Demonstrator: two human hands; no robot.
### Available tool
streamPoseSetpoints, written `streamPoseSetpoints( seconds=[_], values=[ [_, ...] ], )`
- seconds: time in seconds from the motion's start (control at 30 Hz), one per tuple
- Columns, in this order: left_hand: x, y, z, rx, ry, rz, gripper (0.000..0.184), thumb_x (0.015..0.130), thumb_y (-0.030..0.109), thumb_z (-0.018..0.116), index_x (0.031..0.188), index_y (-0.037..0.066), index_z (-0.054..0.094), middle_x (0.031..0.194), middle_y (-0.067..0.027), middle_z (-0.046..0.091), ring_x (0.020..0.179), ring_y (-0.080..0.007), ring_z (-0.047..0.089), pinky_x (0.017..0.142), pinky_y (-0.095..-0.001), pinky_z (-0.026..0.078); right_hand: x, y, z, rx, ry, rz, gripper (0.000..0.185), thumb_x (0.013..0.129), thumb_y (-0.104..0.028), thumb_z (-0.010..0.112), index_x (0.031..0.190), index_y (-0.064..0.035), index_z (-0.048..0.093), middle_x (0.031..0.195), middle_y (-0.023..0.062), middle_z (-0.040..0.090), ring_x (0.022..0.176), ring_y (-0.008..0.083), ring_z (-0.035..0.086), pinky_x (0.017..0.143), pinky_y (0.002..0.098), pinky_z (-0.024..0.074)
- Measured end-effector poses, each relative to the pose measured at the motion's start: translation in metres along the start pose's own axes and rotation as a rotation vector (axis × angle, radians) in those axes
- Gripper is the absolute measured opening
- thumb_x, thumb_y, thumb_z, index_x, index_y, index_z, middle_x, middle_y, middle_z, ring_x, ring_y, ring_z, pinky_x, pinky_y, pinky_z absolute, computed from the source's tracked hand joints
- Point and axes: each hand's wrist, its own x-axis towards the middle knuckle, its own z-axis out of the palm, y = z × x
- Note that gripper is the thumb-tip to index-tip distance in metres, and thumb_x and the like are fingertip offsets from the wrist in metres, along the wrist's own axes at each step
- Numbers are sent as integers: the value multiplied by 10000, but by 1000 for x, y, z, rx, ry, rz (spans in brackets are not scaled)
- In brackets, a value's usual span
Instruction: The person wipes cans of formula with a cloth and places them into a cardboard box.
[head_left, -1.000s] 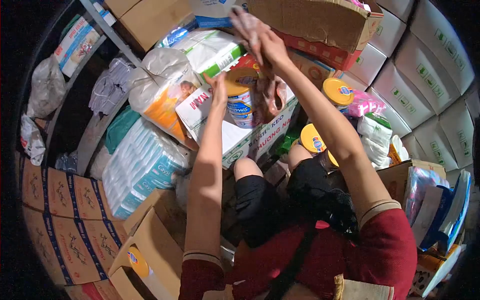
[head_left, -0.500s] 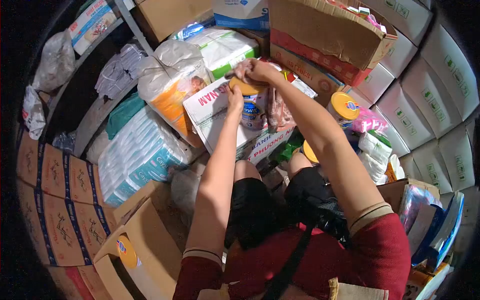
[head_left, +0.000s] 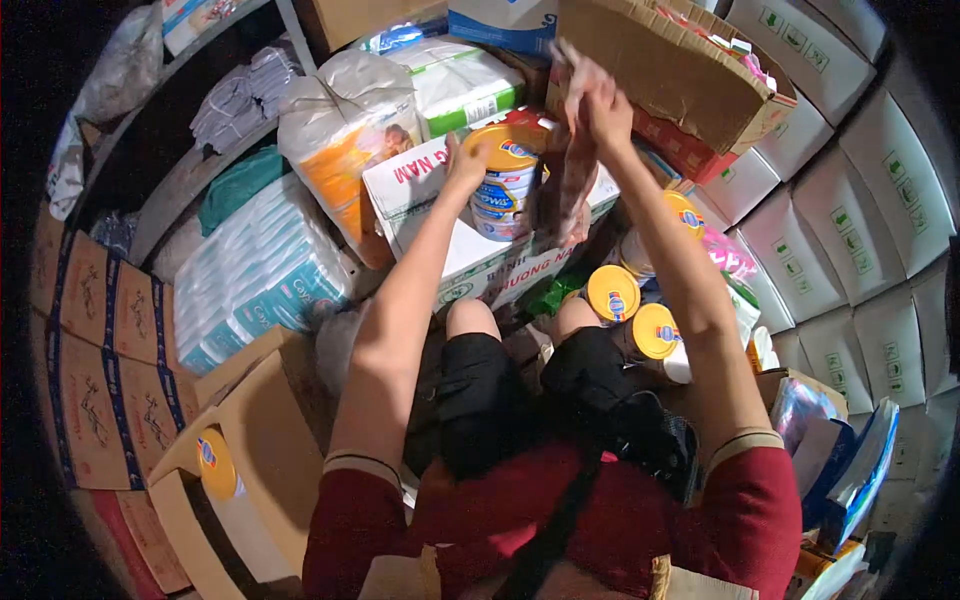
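Can (head_left: 503,205), yellow lid: upright on white carton (head_left: 415,228). Left hand (head_left: 466,168): fingers part-curled, holding the can at its lid's left edge. Right hand (head_left: 608,118): fingers closed on a crumpled cloth (head_left: 576,195), trailing beside the can. Change: right hand, at the lid half a second ago, now lifted off to the right; lid top uncovered, wiping apparently paused.
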Motion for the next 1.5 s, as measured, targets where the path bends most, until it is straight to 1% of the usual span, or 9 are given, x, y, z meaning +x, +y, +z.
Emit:
streamPoseSetpoints(
  seconds=[0.13, 0.3, 0.43, 0.6, 0.73, 0.87, 0.97, 1.23, 1.5],
  values=[
    [-10, 91, -15, -212, 15, 186, 696, 842, 509, 439, 1273, -23, 317, 1253, -222, 419, 1175, -317, 392, 984, -377, 291, 52, -54, 16, 221, -76, -167, 356, 813, -345, 563, 890, 1, 594, 766, 46, 585, 662, 121, 524, 588, 277, 440],
    [-28, 151, -36, -898, -721, -69, 538, 876, 526, 357, 1171, 94, 482, 1125, -88, 541, 1041, -237, 504, 907, -393, 392, 26, -180, 24, 859, -152, 33, 231, 826, -300, 470, 795, -86, 550, 665, 40, 502, 550, 114, 449, 481, 236, 363],
    [-37, 175, -66, -1263, -651, -150, 486, 837, 524, 458, 1054, 99, 549, 1031, -78, 585, 945, -201, 547, 829, -372, 453, 8, -200, 27, 856, -401, 271, 237, 822, -308, 478, 829, -88, 568, 725, 51, 529, 594, 130, 495, 496, 253, 386],
    [38, 148, -106, -1263, -310, 64, 224, 839, 295, 542, 858, 72, 550, 802, -64, 616, 745, -171, 597, 687, -281, 514, 10, -129, 74, 534, -546, -150, 270, 817, -308, 538, 850, -46, 596, 783, 56, 585, 667, 151, 541, 597, 260, 449],
    [62, 145, -150, -1012, -260, 314, 275, 862, 303, 472, 941, 55, 561, 893, -67, 623, 777, -191, 599, 735, -332, 499, -13, -119, 58, 245, -808, -17, 325, 795, -248, 546, 1012, -10, 598, 877, 75, 619, 808, 147, 552, 735, 261, 441],
    [32, 136, -126, -1068, -85, -10, 307, 837, 315, 448, 901, 49, 587, 812, -79, 639, 689, -154, 614, 573, -252, 491, -25, -31, 80, -591, -602, -184, 654, 732, -529, 523, 1132, -13, 501, 1085, 249, 541, 996, 378, 537, 848, 411, 427],
    [21, 81, -88, -1168, -270, -143, 296, 816, 294, 509, 954, 37, 555, 851, -134, 625, 759, -218, 617, 698, -311, 513, -40, 45, 92, -655, -895, -144, 667, 783, -585, 371, 1265, -126, 409, 1283, 245, 359, 1210, 400, 311, 994, 488, 242],
    [-52, 20, -6, -594, -65, -237, 739, 828, 575, 347, 1385, 136, 138, 1435, -100, 113, 1278, -285, 207, 940, -551, 273, -29, 49, 85, -832, -967, -363, 463, 826, -398, 334, 1183, -142, 481, 1262, 96, 444, 1201, 293, 361, 975, 456, 288],
    [-50, -63, 38, -166, 333, 118, 633, 906, 358, 292, 1364, -15, 64, 1426, -217, 48, 1330, -320, 20, 1068, -354, 53, -28, 62, 96, -898, -946, -276, 543, 820, -446, 304, 1235, -122, 434, 1309, 164, 376, 1214, 351, 334, 992, 457, 275]
  ],
)
